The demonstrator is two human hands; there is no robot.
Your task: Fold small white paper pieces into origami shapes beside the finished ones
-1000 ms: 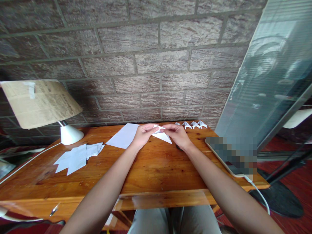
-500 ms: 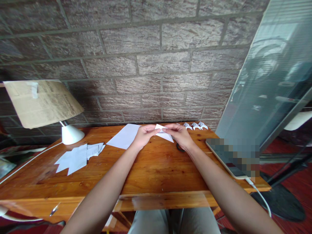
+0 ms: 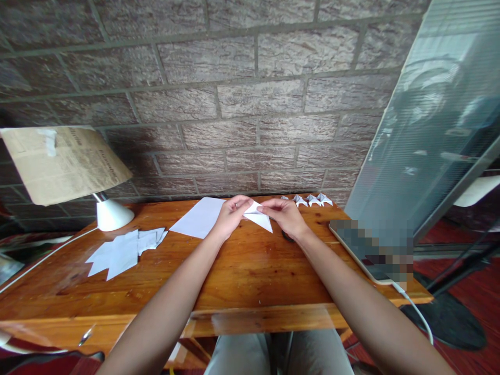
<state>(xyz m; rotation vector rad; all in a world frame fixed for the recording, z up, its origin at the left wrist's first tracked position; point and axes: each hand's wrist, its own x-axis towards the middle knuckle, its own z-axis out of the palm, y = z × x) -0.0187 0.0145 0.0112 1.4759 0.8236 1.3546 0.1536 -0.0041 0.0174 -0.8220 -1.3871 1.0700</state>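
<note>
A white folded paper piece with a pointed tip lies between my two hands at the far middle of the wooden table. My left hand pinches its left end, fingers closed on it. My right hand pinches its upper right edge. A flat white paper sheet lies just left of my left hand.
A pile of cut white paper pieces lies at the left. A white lamp base with a paper shade stands behind it. Small folded paper shapes line the back edge. A tablet with a white cable rests at the right. A brick wall is behind.
The folded paper has tilted and shifted slightly as both hands worked its fold; my right hand's fingers moved along the upper edge. The hands stay at the same spot.
</note>
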